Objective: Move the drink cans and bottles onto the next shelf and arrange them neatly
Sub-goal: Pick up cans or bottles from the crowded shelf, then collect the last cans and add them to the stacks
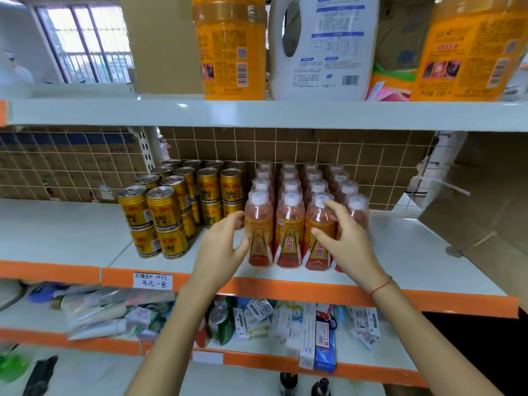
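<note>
Left hand [221, 247], right hand [347, 241] spread

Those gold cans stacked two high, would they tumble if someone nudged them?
Probably: the gold cans sit two tiers high, so the upper tier could slide off. Round sides suggest fallen cans would roll. They look sealed, so likely heavy for their size.

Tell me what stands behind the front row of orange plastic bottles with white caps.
More rows of the same orange plastic bottles, then a wire grid panel. Their lower bodies are hidden.

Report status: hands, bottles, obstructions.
Both hands open, left hand and right hand flanking front bottles. Nothing gripped. Gold cans crowd the left.
</note>
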A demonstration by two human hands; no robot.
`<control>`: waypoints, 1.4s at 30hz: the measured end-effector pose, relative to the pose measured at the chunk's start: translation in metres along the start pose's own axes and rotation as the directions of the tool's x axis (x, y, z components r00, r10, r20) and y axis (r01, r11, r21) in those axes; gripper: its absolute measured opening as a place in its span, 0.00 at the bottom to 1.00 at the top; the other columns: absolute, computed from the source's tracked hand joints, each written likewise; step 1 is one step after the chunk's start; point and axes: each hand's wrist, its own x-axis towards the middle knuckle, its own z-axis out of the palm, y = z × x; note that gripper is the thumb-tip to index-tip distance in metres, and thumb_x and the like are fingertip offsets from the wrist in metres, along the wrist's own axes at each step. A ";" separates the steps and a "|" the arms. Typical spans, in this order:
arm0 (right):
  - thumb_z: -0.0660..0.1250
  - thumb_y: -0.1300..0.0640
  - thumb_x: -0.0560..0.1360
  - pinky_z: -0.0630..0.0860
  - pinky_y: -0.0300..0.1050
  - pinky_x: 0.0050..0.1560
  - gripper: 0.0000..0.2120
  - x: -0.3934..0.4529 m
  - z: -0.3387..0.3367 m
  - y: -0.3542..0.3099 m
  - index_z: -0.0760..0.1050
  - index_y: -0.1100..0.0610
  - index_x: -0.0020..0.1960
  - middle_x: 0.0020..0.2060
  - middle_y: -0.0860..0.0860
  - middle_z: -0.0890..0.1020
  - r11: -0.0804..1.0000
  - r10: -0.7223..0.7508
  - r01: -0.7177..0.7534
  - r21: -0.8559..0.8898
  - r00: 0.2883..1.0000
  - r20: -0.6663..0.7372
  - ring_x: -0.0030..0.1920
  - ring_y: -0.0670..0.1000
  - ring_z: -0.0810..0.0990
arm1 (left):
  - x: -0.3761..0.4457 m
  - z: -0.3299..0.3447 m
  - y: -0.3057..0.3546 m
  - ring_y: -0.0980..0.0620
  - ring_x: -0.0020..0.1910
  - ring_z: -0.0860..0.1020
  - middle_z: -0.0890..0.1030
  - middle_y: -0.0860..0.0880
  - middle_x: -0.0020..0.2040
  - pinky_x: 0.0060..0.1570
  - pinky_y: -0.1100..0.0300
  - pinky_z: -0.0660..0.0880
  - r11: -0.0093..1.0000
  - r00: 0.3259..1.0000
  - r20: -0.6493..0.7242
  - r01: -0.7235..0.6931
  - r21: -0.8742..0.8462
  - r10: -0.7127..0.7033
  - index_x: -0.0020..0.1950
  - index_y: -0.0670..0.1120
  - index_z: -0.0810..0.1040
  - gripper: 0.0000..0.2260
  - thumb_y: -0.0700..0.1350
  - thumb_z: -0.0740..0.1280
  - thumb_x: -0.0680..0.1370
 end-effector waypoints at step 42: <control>0.67 0.61 0.76 0.68 0.24 0.54 0.24 -0.091 0.292 -0.212 0.68 0.50 0.70 0.63 0.46 0.75 0.929 -0.248 0.077 0.361 0.855 0.456 0.63 0.44 0.73 | -0.226 -0.245 -0.178 0.58 0.55 0.76 0.80 0.53 0.54 0.51 0.71 0.71 0.847 0.793 -0.299 0.512 -0.144 -0.530 0.64 0.52 0.72 0.13 0.43 0.63 0.80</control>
